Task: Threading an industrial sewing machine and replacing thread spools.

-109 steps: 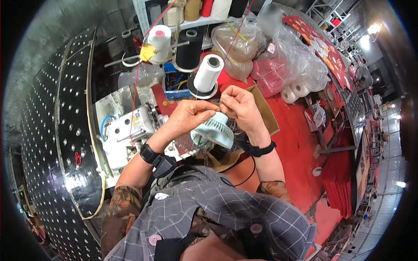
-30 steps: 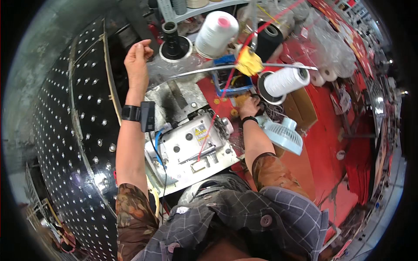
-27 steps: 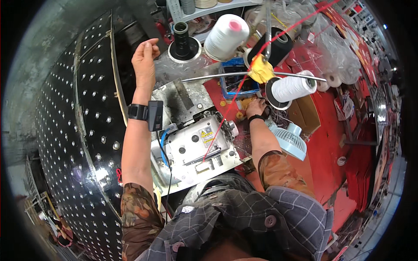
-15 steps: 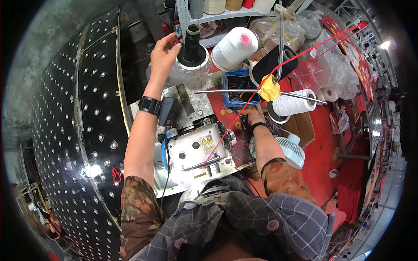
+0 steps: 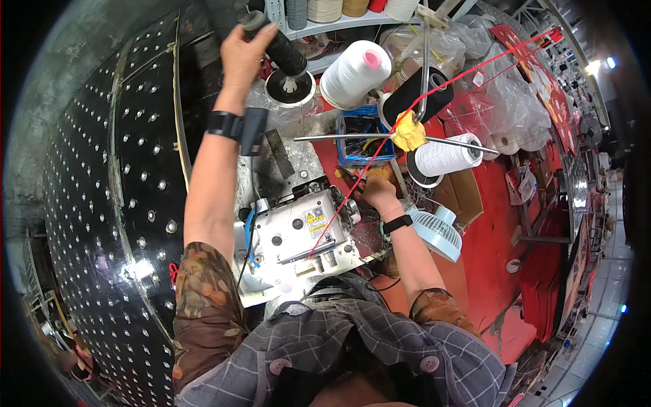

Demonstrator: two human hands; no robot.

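The black spool (image 5: 286, 55), beyond the sewing machine (image 5: 302, 227) toward its left end, now leans over to the left; half a second ago it stood upright on its disc stand (image 5: 274, 88). The left hand (image 5: 243, 57), then open beside it, has its fingers closed around the upper end. The stand's pale centre shows beneath, so the spool looks lifted off its seat. Past the machine's right end, the right hand (image 5: 380, 193) has shifted nearer the machine, its fingers apparently closed on a dark slim tool (image 5: 349, 177) I cannot identify. Beyond the machine, the blue tray (image 5: 366, 162) and white cone (image 5: 356, 74) stay put.
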